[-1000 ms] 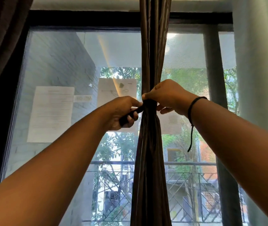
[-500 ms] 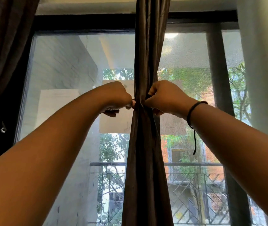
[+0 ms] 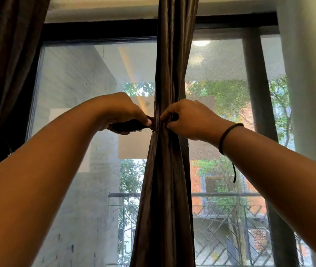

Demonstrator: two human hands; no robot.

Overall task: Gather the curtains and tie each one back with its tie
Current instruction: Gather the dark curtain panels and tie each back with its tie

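A dark brown satin curtain [image 3: 169, 70] hangs gathered into a narrow bundle down the middle of the window. At its pinched waist, a dark tie [image 3: 132, 124] runs out to the left. My left hand [image 3: 120, 110] is shut on that tie end, just left of the bundle. My right hand [image 3: 188, 118] pinches the other tie end against the right side of the bundle. The wrap around the curtain is mostly hidden by my fingers. A second dark curtain [image 3: 5, 60] hangs at the far left, drawn in at about waist level.
Behind the curtain stands a large window with a black frame [image 3: 99, 31] and a dark vertical post [image 3: 255, 89]. A white wall [image 3: 311, 74] is at the right. Papers [image 3: 132, 147] stick to the glass. Outside are a railing and buildings.
My left hand has drawn the tie end outward to the left, so a length of it now shows. The view has shifted slightly; both hands stay at the curtain's waist.
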